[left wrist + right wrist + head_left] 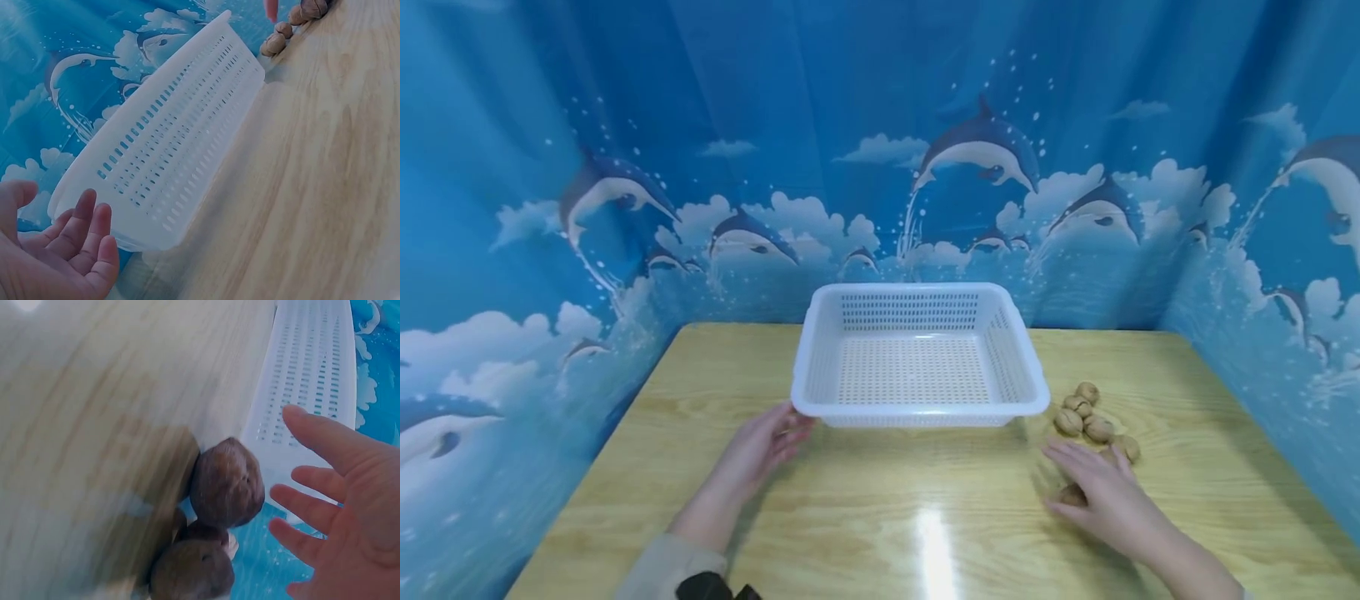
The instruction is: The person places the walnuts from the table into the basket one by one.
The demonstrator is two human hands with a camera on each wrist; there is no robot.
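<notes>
At the near edge, on the left, there is a sleeve (666,567) with a black thing (703,586) beside it, too much cut off to be named. On the near right, the right hand (1101,492) is spread low over the table (842,508). Its fingers are extended and it grasps nothing. One near walnut (1072,495) lies in the space between thumb and fingers; whether the skin touches it, I cannot tell. A little farther and on the left, the left hand (763,442) has its fingers loosely bent and holds nothing. It is just at the near left corner of the basket (921,410); whether it touches the rim, I cannot say.

Beyond the right fingers, the other walnuts (1098,429) lie in a small group, to the right of the basket and well apart from the left hand. The basket stands upright in the far middle, between the two hands and farther than both. Behind it hangs a blue curtain (760,100) with dolphins.

In my judgement, the step in hand is the picking of a walnut, with the grip not yet made. The next move would call for bringing thumb and fingers together around the near walnut, without pushing it away, because its round shape may roll easily.
</notes>
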